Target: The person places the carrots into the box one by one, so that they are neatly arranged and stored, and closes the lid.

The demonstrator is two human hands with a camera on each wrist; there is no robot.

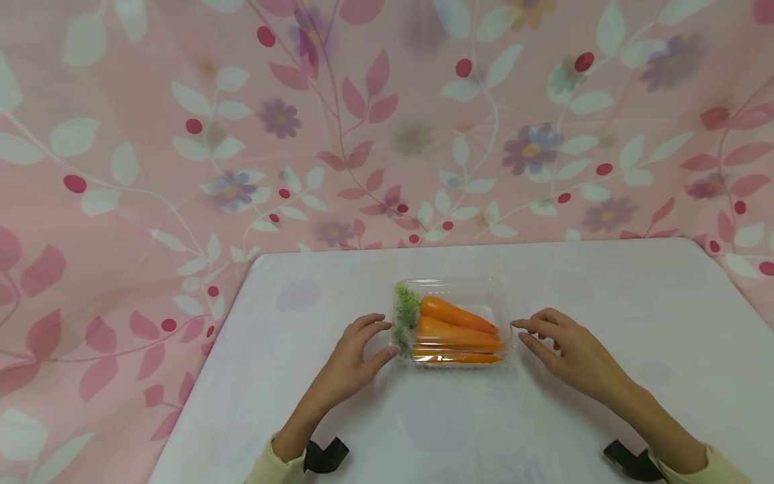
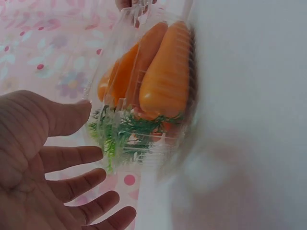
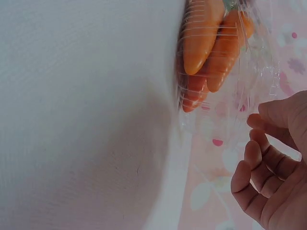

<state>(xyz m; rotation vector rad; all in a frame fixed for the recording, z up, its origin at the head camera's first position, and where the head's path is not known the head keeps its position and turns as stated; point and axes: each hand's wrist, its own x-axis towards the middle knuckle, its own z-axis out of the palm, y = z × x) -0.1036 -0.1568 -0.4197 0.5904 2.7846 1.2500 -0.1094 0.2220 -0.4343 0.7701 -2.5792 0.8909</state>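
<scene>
A clear plastic clamshell box lies on the table with its lid down. Inside it are several orange carrots, their green leafy tops toward the left end. My left hand is at the box's left end, thumb and fingers spread, fingertips right at the edge. In the left wrist view the left thumb overlaps the box's side. At the opposite end is my right hand, its fingers loosely bent and the fingertips close to the box. The right wrist view shows nothing between those fingers.
The box stands on a white table with rounded far corners. A pink floral cloth hangs behind it and down the left side. Black straps show at both wrists, beside pale yellow sleeves.
</scene>
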